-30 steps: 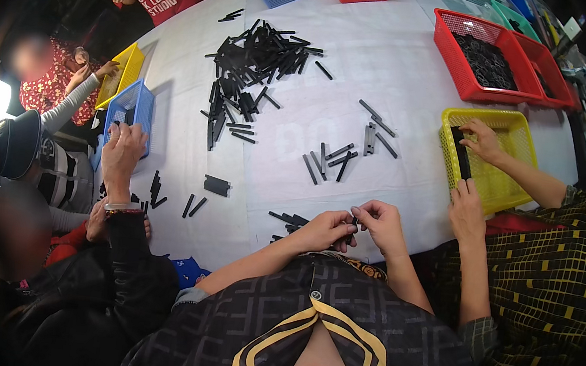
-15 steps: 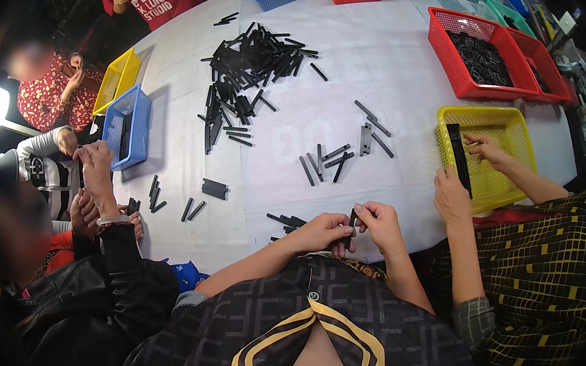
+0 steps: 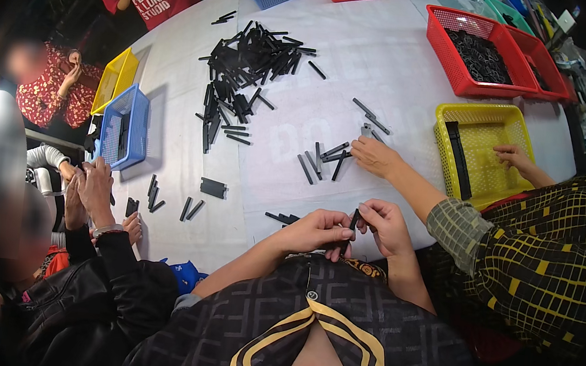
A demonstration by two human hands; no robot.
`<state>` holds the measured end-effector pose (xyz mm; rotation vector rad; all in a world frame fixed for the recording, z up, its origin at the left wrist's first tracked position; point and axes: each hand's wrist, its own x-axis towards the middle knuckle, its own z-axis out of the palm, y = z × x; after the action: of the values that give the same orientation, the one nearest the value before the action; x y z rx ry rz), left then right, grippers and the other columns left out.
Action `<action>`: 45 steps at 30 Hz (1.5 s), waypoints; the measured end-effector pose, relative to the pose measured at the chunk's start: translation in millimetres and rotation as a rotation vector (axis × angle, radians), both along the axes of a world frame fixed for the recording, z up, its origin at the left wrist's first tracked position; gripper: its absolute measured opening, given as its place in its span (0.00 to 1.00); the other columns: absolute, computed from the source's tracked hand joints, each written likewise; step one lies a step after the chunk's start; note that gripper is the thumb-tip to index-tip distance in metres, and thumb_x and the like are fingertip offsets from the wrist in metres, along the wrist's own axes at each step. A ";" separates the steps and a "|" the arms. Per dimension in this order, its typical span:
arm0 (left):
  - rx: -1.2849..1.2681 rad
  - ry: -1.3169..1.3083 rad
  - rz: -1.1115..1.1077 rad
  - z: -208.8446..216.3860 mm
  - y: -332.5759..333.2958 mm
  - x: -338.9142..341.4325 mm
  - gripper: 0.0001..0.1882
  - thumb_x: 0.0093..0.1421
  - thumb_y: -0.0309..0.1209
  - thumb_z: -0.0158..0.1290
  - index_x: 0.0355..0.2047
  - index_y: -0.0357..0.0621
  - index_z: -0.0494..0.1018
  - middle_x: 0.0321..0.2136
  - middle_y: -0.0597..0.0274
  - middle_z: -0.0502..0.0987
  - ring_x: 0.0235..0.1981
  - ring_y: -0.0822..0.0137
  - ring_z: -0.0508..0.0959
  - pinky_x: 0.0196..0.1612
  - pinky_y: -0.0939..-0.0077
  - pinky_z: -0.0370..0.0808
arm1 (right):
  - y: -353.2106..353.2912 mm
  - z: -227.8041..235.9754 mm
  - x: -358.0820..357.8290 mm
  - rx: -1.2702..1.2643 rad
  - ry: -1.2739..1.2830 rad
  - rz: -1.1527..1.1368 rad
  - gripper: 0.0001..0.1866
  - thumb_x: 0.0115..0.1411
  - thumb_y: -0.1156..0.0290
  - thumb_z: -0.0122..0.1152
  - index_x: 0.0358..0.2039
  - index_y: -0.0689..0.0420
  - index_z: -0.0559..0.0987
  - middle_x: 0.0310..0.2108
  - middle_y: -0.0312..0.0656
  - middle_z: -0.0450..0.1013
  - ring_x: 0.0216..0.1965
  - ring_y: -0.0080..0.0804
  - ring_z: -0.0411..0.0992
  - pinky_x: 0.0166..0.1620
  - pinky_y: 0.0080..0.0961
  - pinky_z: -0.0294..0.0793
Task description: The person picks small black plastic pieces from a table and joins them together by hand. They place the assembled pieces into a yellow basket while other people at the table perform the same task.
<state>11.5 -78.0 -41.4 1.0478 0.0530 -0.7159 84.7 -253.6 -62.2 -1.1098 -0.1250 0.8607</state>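
Close to my body, at the table's near edge, my left hand [image 3: 320, 232] and my right hand [image 3: 385, 227] meet around a slim black strip [image 3: 355, 221]. My left fingers are closed on its lower part, while the right thumb and fingertips pinch it near the upper end. The strip stands steeply tilted, and its lower end is mostly hidden by my fingers. Beside my left hand lie a few black strips [image 3: 281, 218], partly covered by that hand.
A large heap of black strips [image 3: 251, 62] lies mid-table. A co-worker's hand [image 3: 378, 157] reaches to loose strips [image 3: 320, 159] ahead. A yellow basket [image 3: 486, 113] stands at right, red baskets [image 3: 453, 57] behind it, a blue basket [image 3: 126, 124] at left. Another person's hands [image 3: 91, 192] work at left.
My hands stay in place, with the strip tilted slightly differently. The right-hand co-worker's left hand has moved from the yellow basket to the loose strips on the table.
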 end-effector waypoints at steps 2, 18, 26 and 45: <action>-0.021 0.000 0.009 0.7 0.0 -1.4 0.10 0.62 0.33 0.44 0.36 0.37 0.65 0.25 0.54 0.77 0.20 0.75 0.74 0.24 0.85 0.70 | -1.1 2.1 -0.3 0.022 -0.016 0.018 0.08 0.57 0.72 0.55 0.26 0.64 0.76 0.19 0.36 0.70 0.21 0.19 0.64 0.27 0.15 0.63; 0.025 -0.033 0.013 10.5 -2.7 5.2 0.12 0.62 0.35 0.45 0.35 0.37 0.67 0.25 0.60 0.76 0.19 0.77 0.74 0.22 0.87 0.68 | -3.8 7.8 6.7 0.040 -0.008 0.038 0.09 0.57 0.70 0.56 0.25 0.63 0.76 0.20 0.35 0.70 0.22 0.18 0.64 0.28 0.15 0.64; 0.028 0.000 0.022 -12.2 1.9 7.5 0.13 0.63 0.36 0.43 0.34 0.36 0.66 0.23 0.58 0.77 0.19 0.76 0.74 0.21 0.87 0.69 | 8.1 -0.9 1.9 -0.260 -0.164 -0.082 0.13 0.56 0.65 0.58 0.22 0.62 0.75 0.14 0.31 0.67 0.15 0.14 0.60 0.18 0.11 0.57; 0.094 0.018 0.072 -15.3 2.1 7.8 0.12 0.62 0.35 0.44 0.34 0.38 0.69 0.22 0.63 0.75 0.18 0.79 0.71 0.22 0.87 0.67 | -0.6 -6.1 1.3 -0.159 -0.047 -0.079 0.11 0.56 0.68 0.57 0.23 0.64 0.76 0.17 0.36 0.69 0.19 0.17 0.64 0.24 0.13 0.61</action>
<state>19.3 -75.9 -56.7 1.1241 0.1401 -0.6627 86.0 -254.2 -68.3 -1.2756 -0.0519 0.7843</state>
